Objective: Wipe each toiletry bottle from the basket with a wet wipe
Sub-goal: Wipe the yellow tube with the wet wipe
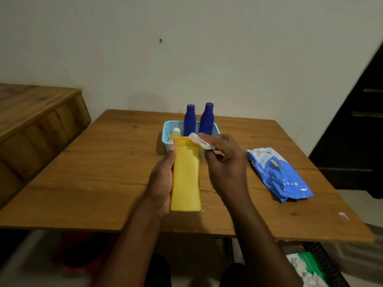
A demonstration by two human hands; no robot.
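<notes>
Off to the left of the wooden table (103, 162) stands a lower wooden cabinet (31, 112) against the wall. Over the table's near middle, the person's left hand (161, 181) grips a yellow toiletry bottle (185, 175), thumb up along its left side and the other fingers wrapped behind where I cannot see them; the bottle is tipped back, its base toward the near edge and its cap end reaching toward the basket. Just beyond it, near the far edge, sits a light blue plastic basket (166, 131). Inside, at the left end, is a small pale yellow bottle with a white cap (175, 134), and two tall dark blue bottles (190, 119) stand upright side by side toward the back. The right hand (223, 160) hovers beside the yellow bottle's top right corner, fingers loosely bent, pinching a folded white wet wipe (200, 140) that touches the bottle's cap end. Further right, toward the table's right edge, a blue wet wipe pack (279, 172) lies flat.
</notes>
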